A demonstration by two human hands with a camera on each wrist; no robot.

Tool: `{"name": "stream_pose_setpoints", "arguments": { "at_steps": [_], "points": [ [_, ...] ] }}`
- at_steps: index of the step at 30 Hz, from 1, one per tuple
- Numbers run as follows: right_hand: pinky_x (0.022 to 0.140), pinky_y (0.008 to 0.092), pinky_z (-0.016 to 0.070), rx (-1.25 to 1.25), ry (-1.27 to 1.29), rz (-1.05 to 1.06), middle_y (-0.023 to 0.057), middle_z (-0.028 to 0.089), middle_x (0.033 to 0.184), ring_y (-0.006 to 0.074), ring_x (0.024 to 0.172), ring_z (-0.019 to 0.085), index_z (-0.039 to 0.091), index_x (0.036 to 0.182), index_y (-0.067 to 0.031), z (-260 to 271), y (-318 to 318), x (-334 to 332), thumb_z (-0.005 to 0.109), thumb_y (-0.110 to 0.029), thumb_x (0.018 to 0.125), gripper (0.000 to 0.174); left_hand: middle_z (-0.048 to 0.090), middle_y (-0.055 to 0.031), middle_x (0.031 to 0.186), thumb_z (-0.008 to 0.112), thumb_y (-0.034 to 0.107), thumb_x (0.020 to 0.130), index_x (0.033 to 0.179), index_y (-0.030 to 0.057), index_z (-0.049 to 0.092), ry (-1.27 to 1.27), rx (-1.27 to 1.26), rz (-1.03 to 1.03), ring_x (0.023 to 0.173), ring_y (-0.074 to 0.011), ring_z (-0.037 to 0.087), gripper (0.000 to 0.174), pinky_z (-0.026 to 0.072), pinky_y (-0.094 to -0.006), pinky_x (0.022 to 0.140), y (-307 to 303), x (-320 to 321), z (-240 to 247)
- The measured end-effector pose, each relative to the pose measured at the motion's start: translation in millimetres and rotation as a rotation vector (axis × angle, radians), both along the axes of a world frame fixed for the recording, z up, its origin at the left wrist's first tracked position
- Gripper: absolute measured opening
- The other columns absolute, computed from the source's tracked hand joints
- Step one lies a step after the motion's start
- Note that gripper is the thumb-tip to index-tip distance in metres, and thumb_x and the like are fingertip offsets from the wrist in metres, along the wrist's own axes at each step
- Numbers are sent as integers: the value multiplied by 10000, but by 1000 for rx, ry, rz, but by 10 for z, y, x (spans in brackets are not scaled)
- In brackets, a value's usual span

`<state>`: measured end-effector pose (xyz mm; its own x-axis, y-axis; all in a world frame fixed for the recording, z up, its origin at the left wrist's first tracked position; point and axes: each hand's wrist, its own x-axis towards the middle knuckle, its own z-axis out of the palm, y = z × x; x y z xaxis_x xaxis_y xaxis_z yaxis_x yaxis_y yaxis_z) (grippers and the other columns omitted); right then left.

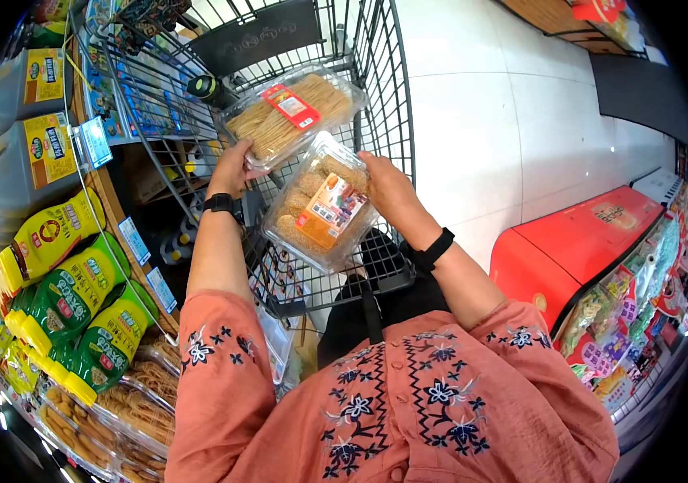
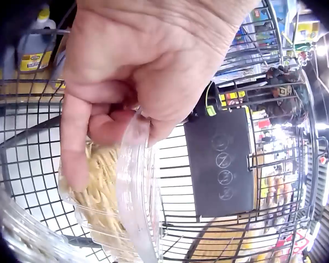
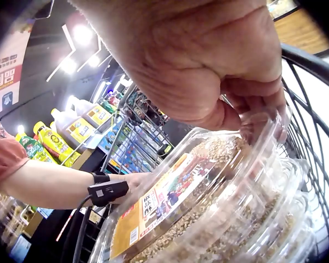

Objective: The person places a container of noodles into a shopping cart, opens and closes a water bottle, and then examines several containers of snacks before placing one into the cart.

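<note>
My left hand (image 1: 233,169) grips the near-left edge of a clear plastic box (image 1: 332,98) of thin, straw-coloured snack sticks with a red label. In the left wrist view, thumb and fingers pinch its clear rim (image 2: 134,186). My right hand (image 1: 396,193) holds a clear plastic box (image 1: 334,211) of sesame-coated pastries by its right side; an orange label is on its lid. The right wrist view shows the fingers curled over that box's corner, with more clear plastic rims (image 3: 290,213) layered under it. Both boxes are tilted over a black wire shopping cart (image 1: 259,39), their ends close together.
On the left, a shelf carries large jugs (image 1: 22,153), yellow and green bottles (image 1: 78,298) and packaged snacks (image 1: 146,394). A red display case (image 1: 569,241) with bagged goods stands at right. Pale tiled floor (image 1: 473,121) lies beyond the cart.
</note>
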<state>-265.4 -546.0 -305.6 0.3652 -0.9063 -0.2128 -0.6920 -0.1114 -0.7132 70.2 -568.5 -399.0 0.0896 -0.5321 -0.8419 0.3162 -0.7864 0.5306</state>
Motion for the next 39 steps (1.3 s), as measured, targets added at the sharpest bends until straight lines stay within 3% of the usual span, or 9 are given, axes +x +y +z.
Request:
{"name": "stream_pose_setpoints", "arguments": {
  "at_steps": [1, 4, 10, 13, 19, 22, 25, 37, 39],
  "points": [
    [800, 470, 518, -4, -6, 0, 231, 617, 1012, 416, 930, 625, 534, 1279, -27, -3, -1, 0, 510, 20, 906, 376, 693, -157, 1019, 568, 312, 984, 1152, -53, 566, 29, 8, 1, 914, -277, 719, 402, 649, -425, 753, -19, -13, 87],
    [802, 473, 519, -4, 6, -5, 229, 616, 1013, 418, 931, 624, 533, 1266, -31, -32, -5, 10, 509, 13, 909, 361, 685, -173, 1090, 564, 296, 997, 1203, -62, 544, 49, 32, 45, 927, -287, 719, 413, 650, -417, 743, -21, -21, 195],
    [826, 477, 519, 6, 16, -12, 228, 620, 1044, 413, 954, 619, 528, 1254, -9, -33, -34, 38, 494, 19, 906, 351, 667, -120, 997, 588, 287, 994, 1132, -20, 565, 116, 1, 105, 906, -267, 705, 338, 650, -438, 744, -5, 21, 266],
    [978, 427, 485, 102, 37, -18, 251, 609, 1222, 394, 1132, 601, 523, 1306, 45, -12, -51, 35, 488, -21, 944, 369, 650, -91, 954, 597, 281, 991, 1091, 9, 573, 128, 6, 129, 885, -253, 697, 291, 649, -444, 738, -11, 6, 349],
    [990, 430, 476, 70, 45, -18, 258, 587, 1223, 402, 1143, 576, 506, 1315, 61, 63, -28, 51, 497, 10, 913, 405, 653, -88, 957, 596, 281, 993, 1097, 28, 581, 145, -4, 116, 896, -250, 696, 274, 648, -442, 726, 41, 63, 387],
    [924, 459, 489, -83, 11, -12, 249, 606, 1102, 406, 1036, 586, 526, 1257, 63, 14, -2, 60, 488, 32, 873, 387, 648, -90, 971, 598, 284, 993, 1116, 28, 576, 144, 7, 125, 907, -257, 695, 284, 649, -442, 717, 99, 89, 436],
    [991, 433, 473, 14, 43, -6, 254, 589, 1208, 402, 1127, 577, 512, 1307, 66, 53, -16, 47, 508, -3, 905, 409, 638, -90, 985, 605, 287, 990, 1129, 31, 568, 146, -3, 155, 914, -267, 694, 293, 651, -446, 712, 140, 58, 606],
    [901, 471, 496, -78, -21, 29, 255, 616, 1059, 416, 1015, 594, 538, 1207, 65, 37, -2, 34, 493, -18, 882, 339, 587, -44, 876, 611, 292, 983, 1060, 45, 572, 127, -83, 224, 847, -240, 682, 262, 646, -439, 681, 223, 36, 1093],
    [951, 450, 482, 5, 4, 34, 273, 606, 1135, 415, 1075, 587, 524, 1262, 84, 67, 2, 26, 490, -29, 906, 376, 586, -46, 878, 610, 291, 983, 1057, 40, 569, 130, -100, 219, 814, -238, 683, 265, 647, -439, 670, 264, 54, 1138]
  ]
}}
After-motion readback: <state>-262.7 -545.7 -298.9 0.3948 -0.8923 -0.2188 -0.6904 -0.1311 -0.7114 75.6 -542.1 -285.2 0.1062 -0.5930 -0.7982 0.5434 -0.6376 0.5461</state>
